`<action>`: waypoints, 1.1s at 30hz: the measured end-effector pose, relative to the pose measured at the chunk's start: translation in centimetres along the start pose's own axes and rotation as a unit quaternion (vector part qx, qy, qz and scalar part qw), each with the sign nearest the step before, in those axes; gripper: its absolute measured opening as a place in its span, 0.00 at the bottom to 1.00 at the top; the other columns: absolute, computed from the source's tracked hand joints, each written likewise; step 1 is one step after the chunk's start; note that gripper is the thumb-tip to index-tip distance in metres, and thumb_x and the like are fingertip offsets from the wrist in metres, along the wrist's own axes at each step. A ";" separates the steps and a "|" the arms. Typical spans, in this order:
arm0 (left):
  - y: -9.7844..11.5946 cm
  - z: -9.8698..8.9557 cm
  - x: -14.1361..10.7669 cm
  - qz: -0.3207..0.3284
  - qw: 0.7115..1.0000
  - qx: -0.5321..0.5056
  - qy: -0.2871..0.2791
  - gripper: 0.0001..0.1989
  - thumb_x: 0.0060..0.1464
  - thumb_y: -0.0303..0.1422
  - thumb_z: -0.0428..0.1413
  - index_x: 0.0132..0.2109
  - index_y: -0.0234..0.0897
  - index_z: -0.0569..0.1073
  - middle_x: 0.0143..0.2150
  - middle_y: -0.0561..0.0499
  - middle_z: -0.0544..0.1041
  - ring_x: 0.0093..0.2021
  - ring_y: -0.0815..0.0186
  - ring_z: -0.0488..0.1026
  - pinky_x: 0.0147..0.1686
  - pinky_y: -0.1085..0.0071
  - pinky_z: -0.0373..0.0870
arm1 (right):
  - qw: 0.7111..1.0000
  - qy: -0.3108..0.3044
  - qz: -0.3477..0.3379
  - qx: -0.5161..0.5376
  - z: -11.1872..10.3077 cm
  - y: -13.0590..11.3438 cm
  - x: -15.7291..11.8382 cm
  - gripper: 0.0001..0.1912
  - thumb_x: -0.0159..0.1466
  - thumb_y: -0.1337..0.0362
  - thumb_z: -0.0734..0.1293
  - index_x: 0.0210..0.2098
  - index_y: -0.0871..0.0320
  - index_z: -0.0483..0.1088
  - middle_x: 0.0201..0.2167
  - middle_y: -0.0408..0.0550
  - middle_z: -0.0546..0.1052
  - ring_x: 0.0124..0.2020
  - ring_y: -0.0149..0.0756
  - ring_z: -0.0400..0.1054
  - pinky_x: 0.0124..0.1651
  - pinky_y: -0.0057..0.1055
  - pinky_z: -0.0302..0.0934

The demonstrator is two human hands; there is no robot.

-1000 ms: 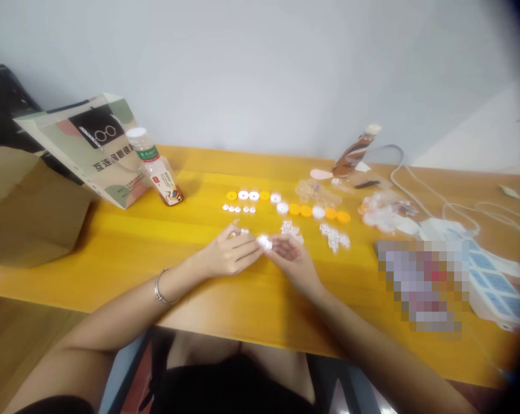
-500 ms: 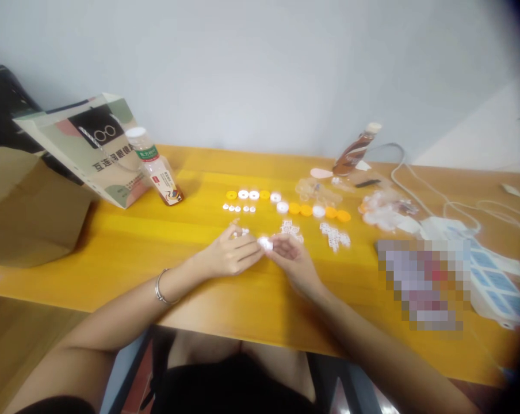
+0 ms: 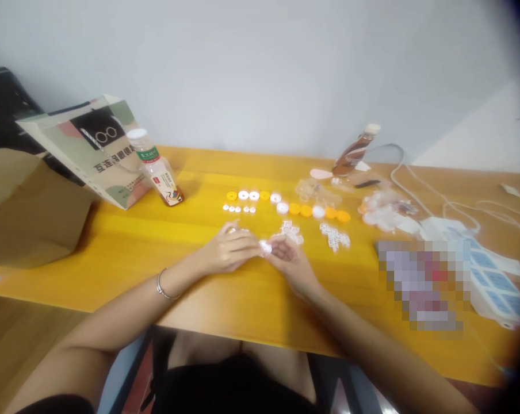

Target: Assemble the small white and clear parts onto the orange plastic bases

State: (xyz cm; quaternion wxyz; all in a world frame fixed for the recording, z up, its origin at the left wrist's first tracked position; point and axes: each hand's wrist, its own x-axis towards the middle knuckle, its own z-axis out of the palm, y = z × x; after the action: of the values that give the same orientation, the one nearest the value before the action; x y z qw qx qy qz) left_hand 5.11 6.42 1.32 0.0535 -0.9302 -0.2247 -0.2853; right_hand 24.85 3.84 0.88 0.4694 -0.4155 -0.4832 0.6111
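Between the fingertips of both hands is a small white plastic piece (image 3: 266, 247), blurred and partly covered. My left hand (image 3: 230, 250), with a bangle at the wrist, pinches it from the left. From the right, the thumb and fingers of my right hand (image 3: 289, 259) grip the same piece. Beyond the hands lies a line of yellow and white discs (image 3: 264, 195), with several small white parts (image 3: 237, 209) in a shorter row in front. Flat white cut-out pieces (image 3: 291, 231) lie just behind my right hand, and another pile (image 3: 335, 236) is farther right.
At the left stand a cardboard box (image 3: 31, 207), a paper bag (image 3: 113, 172) and a drink bottle (image 3: 159, 169). A brown bottle (image 3: 355, 150) leans at the back right. Clear plastic bags (image 3: 385, 208), white cables (image 3: 424, 195) and a blue-white case (image 3: 495, 276) lie to the right.
Both hands and the white piece have shifted very slightly toward me. My left hand now covers more of the small white bits behind it.
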 end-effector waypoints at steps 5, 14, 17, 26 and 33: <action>-4.2 -0.8 -1.3 -0.182 0.981 -0.056 0.023 0.10 0.56 0.31 0.48 0.43 0.40 0.72 0.41 0.48 0.75 0.43 0.66 0.69 0.45 0.65 0.59 | 0.999 0.025 -0.003 -0.027 -0.1 -0.1 0.1 0.11 0.48 0.65 0.70 0.29 0.54 0.64 0.31 0.41 0.71 0.33 0.29 0.65 0.43 0.30 0.59; -6.5 -0.1 -2.6 -0.278 0.938 -0.173 -0.110 0.10 0.50 0.38 0.54 0.37 0.36 0.72 0.37 0.48 0.74 0.37 0.67 0.70 0.40 0.70 0.65 | 0.999 0.028 0.000 -0.030 -0.2 -0.1 0.2 0.13 0.49 0.62 0.69 0.30 0.54 0.62 0.31 0.40 0.70 0.31 0.28 0.66 0.41 0.30 0.60; -6.2 0.2 -2.4 -0.282 0.939 -0.160 -0.114 0.10 0.50 0.38 0.54 0.37 0.36 0.71 0.37 0.49 0.74 0.38 0.67 0.70 0.41 0.70 0.65 | 0.999 0.022 0.011 -0.029 -0.2 -0.1 0.3 0.13 0.50 0.61 0.69 0.31 0.54 0.61 0.30 0.40 0.70 0.28 0.27 0.65 0.37 0.30 0.61; -5.6 -0.2 -1.8 -0.282 0.941 -0.135 -0.131 0.08 0.51 0.35 0.53 0.35 0.37 0.73 0.34 0.50 0.74 0.36 0.68 0.70 0.40 0.72 0.64 | 0.999 0.020 0.003 -0.030 -0.2 0.2 0.5 0.14 0.49 0.61 0.69 0.31 0.54 0.60 0.28 0.39 0.70 0.27 0.27 0.65 0.37 0.30 0.61; -5.2 0.1 -1.4 -0.289 0.939 -0.147 -0.119 0.08 0.50 0.34 0.54 0.36 0.36 0.73 0.36 0.48 0.74 0.37 0.66 0.70 0.41 0.70 0.65 | 0.999 0.019 -0.003 -0.043 0.0 0.2 0.5 0.14 0.49 0.60 0.69 0.31 0.54 0.61 0.28 0.40 0.70 0.28 0.28 0.66 0.38 0.30 0.62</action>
State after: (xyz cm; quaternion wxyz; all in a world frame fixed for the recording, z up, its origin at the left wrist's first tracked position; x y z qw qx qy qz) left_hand 1.75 10.57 0.33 -0.1954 -0.8498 -0.4441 -0.2057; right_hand 24.77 4.31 0.69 0.4620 -0.4455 -0.5010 0.5807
